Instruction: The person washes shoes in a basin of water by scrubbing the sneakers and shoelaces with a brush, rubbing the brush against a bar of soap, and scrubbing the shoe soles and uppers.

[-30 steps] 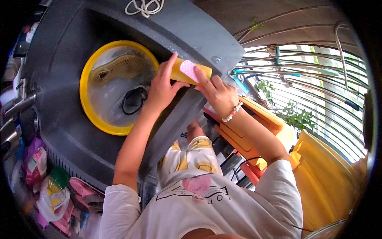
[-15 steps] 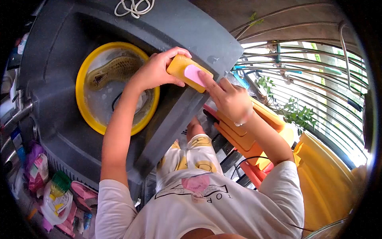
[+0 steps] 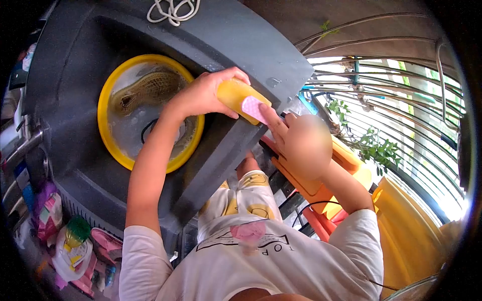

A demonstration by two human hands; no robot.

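Note:
My left hand (image 3: pixel 211 93) grips a yellow block (image 3: pixel 232 94) by its left end, fingers over the top and thumb underneath. A pink dotted pad (image 3: pixel 254 109) lies against the right end of the block. The fingers of my right hand (image 3: pixel 301 140) are on the pad's right end; much of this hand is blurred. Left of the block, a round yellow basin (image 3: pixel 104 125) stands in the grey sink (image 3: pixel 75 115). It holds cloudy water, a brownish mesh shoe-like item (image 3: pixel 150 90) and part of a dark loop, partly hidden behind my left forearm.
A white cord (image 3: pixel 173 12) lies on the sink's upper ledge. Orange drawers (image 3: pixel 314 183) and a yellow sheet (image 3: pixel 406 226) are at the right, below metal bars and a leafy plant (image 3: pixel 374 148). Bags and a green brush (image 3: pixel 78 231) are at the lower left.
The pink pad has slid right and down along the yellow block with my right hand. My left hand has shifted round the block's upper left end, its forearm now covering part of the basin.

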